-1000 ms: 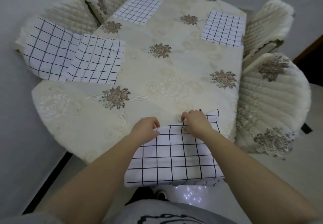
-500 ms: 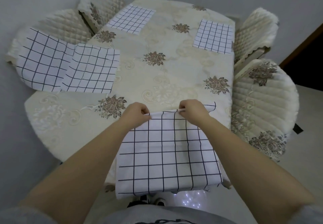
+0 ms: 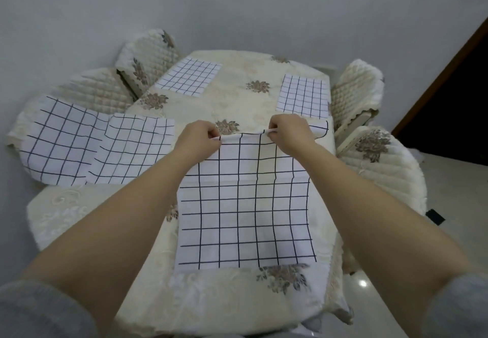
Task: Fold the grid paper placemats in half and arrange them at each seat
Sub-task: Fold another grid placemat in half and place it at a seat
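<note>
Pinching the far edge of the white paper placemat with a black grid, the left hand has its fingers curled on the sheet at its far left corner. The sheet lies flat on the cream embroidered tabletop, by the near edge and towards the right corner. The right hand pinches the same edge further right, where a strip of paper peeks out beyond it. For a clean fold, both hands should probably carry that edge evenly to the near edge, match corners along the grid lines, then press the crease flat.
</note>
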